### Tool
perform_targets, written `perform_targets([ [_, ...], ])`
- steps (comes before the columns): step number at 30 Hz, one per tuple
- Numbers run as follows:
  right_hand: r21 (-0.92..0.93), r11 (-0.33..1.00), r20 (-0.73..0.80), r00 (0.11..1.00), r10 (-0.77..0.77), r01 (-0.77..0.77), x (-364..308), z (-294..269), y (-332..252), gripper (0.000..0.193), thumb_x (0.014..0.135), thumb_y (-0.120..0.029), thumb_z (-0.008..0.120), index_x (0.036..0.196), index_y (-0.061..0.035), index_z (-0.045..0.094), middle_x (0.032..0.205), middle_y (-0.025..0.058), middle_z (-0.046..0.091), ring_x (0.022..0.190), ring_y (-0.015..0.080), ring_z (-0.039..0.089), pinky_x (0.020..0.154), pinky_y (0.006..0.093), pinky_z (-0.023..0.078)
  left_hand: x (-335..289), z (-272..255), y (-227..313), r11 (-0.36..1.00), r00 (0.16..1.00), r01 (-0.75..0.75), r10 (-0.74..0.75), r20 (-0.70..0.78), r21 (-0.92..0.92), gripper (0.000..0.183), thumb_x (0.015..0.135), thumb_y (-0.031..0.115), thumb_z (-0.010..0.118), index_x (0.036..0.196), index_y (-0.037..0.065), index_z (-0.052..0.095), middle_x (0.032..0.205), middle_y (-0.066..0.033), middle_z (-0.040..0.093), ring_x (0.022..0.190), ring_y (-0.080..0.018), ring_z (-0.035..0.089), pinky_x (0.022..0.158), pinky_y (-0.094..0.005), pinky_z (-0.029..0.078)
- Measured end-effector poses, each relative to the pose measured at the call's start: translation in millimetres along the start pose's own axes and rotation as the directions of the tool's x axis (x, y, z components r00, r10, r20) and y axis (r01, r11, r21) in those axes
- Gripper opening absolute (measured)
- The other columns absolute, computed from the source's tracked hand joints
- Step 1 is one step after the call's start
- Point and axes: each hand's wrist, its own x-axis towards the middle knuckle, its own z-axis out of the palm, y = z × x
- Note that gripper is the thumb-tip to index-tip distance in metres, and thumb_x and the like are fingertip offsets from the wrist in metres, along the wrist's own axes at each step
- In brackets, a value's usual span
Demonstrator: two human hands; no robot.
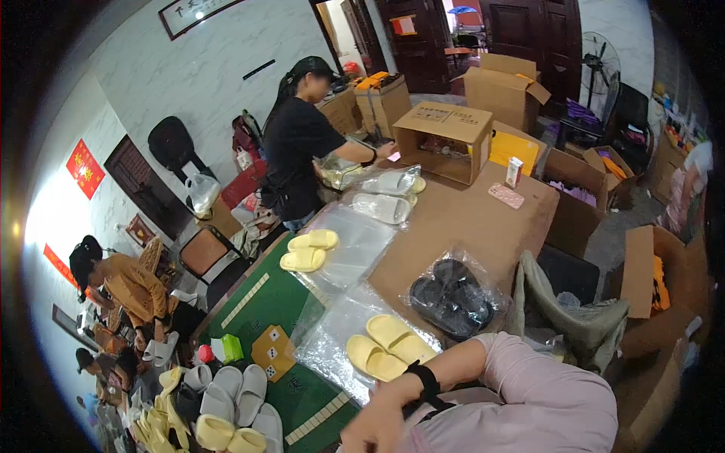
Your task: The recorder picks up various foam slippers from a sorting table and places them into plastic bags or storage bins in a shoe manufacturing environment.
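Observation:
My right hand (375, 424), with a black band at the wrist, is low in the picture, in front of my pink shirt. Its fingers are blurred and partly cut off by the lower edge, so I cannot make out whether they hold anything. Just beyond the wrist lies a pair of yellow slippers (389, 347) on a clear plastic bag (323, 343). A black pair of slippers (451, 298) in clear plastic lies to their right. My left hand does not show.
White and yellow slippers (251, 394) are heaped at lower left, near the green board (245, 321). More yellow slippers (310, 250) and bagged white slippers (380, 208) lie farther off. A co-worker (302, 143) stands by an open carton (442, 136). A pink phone (506, 196) lies right.

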Motion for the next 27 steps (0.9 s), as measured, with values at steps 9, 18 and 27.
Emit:
perform_targets([
  [9,-0.079,-0.03,-0.754,0.04,0.656,-0.996,-234.5,-34.8,153.7,0.04,0.085,-0.038,0.049,0.111,-0.0099,0.06,0.106,0.0163,0.062,0.097,0.0303,0.058,0.085,0.0388,0.044,-11.8,-59.6,38.1,0.978,0.988,0.137,-0.147,-0.056,-0.156,0.077,0.077,0.06,0.05,0.136,0.013,0.034,0.142,-0.024,0.022,0.132,-0.0448,0.014,0.1,-0.0652,0.013],
  [18,-0.057,-0.112,-0.93,0.012,0.368,-0.992,-265.1,-36.4,231.5,0.042,0.075,-0.026,0.051,0.116,-0.0202,0.055,0.116,0.0249,0.051,0.111,0.0449,0.044,0.086,0.0531,0.038,4.5,-39.8,59.9,0.943,0.961,0.195,-0.239,-0.142,-0.271,0.07,0.073,0.042,0.065,0.123,-0.002,0.042,0.132,-0.0304,0.032,0.126,-0.0436,0.027,0.1,-0.0528,0.027],
  [27,0.108,0.027,-0.983,-0.103,0.15,-0.994,-255.8,-33.7,212.3,0.051,0.074,-0.025,0.052,0.123,-0.0084,0.048,0.102,0.0226,0.059,0.107,0.0403,0.048,0.09,0.0486,0.035,6.0,-14.0,59.3,0.978,0.953,0.201,-0.21,-0.217,-0.062,0.057,0.077,0.035,0.056,0.126,0.009,0.041,0.128,-0.031,0.036,0.12,-0.046,0.034,0.093,-0.0555,0.035],
])
